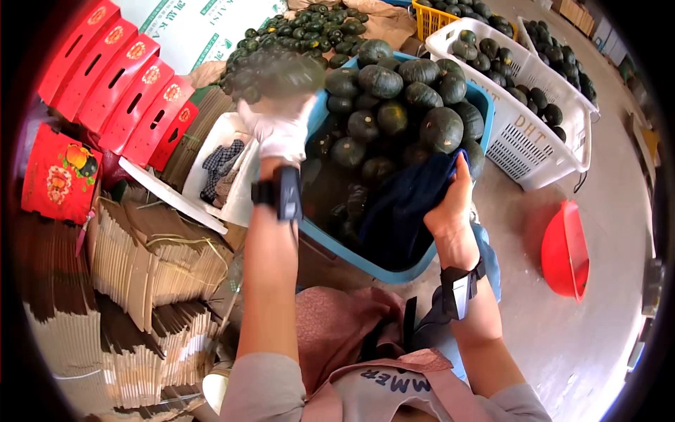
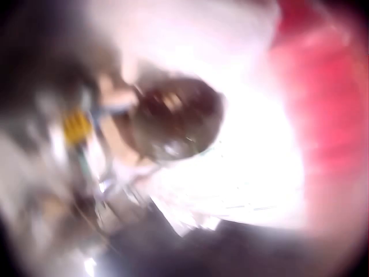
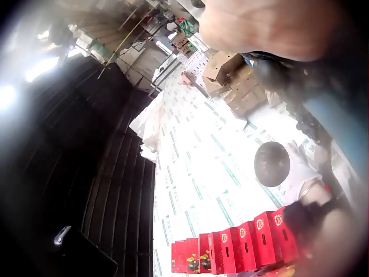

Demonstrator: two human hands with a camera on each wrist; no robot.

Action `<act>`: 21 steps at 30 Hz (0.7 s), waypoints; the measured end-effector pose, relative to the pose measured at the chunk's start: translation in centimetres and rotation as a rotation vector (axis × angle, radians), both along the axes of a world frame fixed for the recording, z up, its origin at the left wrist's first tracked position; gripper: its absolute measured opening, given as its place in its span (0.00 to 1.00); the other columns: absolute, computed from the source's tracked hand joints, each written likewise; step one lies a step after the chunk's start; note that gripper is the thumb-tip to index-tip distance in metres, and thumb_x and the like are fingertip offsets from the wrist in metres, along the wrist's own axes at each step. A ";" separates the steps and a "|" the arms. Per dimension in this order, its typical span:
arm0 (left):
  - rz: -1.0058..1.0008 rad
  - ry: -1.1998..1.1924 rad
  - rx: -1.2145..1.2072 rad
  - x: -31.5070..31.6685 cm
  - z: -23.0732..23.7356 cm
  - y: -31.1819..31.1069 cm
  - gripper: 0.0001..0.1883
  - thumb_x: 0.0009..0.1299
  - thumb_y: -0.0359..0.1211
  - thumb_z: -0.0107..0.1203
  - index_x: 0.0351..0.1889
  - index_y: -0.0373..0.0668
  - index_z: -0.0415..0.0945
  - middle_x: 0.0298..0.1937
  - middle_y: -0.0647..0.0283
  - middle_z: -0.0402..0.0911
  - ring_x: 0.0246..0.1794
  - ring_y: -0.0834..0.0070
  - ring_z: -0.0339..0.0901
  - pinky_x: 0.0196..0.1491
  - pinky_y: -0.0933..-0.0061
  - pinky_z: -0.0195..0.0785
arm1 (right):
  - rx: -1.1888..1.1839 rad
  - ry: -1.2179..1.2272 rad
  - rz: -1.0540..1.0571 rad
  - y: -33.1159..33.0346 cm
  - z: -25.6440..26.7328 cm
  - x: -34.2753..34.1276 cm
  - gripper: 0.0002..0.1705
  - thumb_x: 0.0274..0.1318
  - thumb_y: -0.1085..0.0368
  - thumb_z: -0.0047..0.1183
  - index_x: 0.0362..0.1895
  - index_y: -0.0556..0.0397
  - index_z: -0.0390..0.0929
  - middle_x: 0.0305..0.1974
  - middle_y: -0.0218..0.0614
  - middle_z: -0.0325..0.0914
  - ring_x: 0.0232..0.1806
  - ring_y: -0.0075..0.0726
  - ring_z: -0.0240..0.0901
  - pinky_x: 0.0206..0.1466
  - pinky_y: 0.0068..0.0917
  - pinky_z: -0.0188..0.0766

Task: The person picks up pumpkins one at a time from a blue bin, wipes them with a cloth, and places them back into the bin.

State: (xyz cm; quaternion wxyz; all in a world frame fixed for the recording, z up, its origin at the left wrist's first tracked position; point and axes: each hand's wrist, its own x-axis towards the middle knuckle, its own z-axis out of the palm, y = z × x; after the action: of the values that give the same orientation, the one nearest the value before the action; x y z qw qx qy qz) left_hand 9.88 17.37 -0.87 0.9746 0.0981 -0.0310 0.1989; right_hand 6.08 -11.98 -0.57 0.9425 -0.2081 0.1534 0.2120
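My left hand (image 1: 280, 133), in a white glove, grips a dark green pumpkin (image 1: 292, 74) out past the left rim of a blue tub (image 1: 425, 264). Motion blurs both in the head view. The same round pumpkin (image 3: 272, 164) shows sharper in the right wrist view, at the gloved fingers. My bare right hand (image 1: 453, 200) holds a dark blue cloth (image 1: 401, 211) that hangs down into the tub's near right part. Many pumpkins (image 1: 380, 82) are heaped in the tub, with dark water nearer me.
Red gift boxes (image 1: 116, 74) stand in a row at left, above stacked flat cardboard (image 1: 126, 260). A foam box (image 1: 242, 176) with rags sits beside the tub. More pumpkins (image 1: 309, 32) lie behind. White crates (image 1: 503, 137) and a red basin (image 1: 562, 253) are at right.
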 end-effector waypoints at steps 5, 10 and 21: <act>-0.263 0.929 1.697 2.3 -13.5 7.8 0.24 0.62 0.50 0.56 0.48 0.43 0.74 0.42 0.46 0.81 0.48 0.51 0.78 0.48 0.56 0.71 | 0.015 0.036 0.017 -0.9 1.1 -0.2 0.25 0.67 0.48 0.40 0.50 0.53 0.78 0.46 0.37 0.82 0.48 0.43 0.79 0.56 0.40 0.74; -0.490 0.948 2.852 3.8 -29.1 11.8 0.13 0.67 0.35 0.51 0.43 0.42 0.82 0.47 0.51 0.82 0.51 0.54 0.79 0.50 0.59 0.73 | 0.035 0.022 0.145 -1.8 0.7 -0.6 0.23 0.69 0.50 0.39 0.50 0.55 0.77 0.45 0.38 0.82 0.47 0.43 0.79 0.56 0.39 0.74; -0.252 1.462 2.577 5.2 -43.3 10.5 0.11 0.68 0.36 0.52 0.38 0.45 0.84 0.38 0.52 0.84 0.41 0.55 0.82 0.43 0.61 0.77 | 0.042 0.111 0.112 -2.3 1.0 -0.5 0.23 0.68 0.52 0.40 0.47 0.58 0.78 0.44 0.41 0.82 0.47 0.44 0.78 0.56 0.39 0.73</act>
State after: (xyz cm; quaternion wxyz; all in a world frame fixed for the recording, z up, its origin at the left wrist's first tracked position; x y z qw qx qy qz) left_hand 15.13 27.88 -44.13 0.0292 0.9448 0.2947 -0.1404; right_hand 5.57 -14.32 0.40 0.9234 -0.1844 0.1891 0.2786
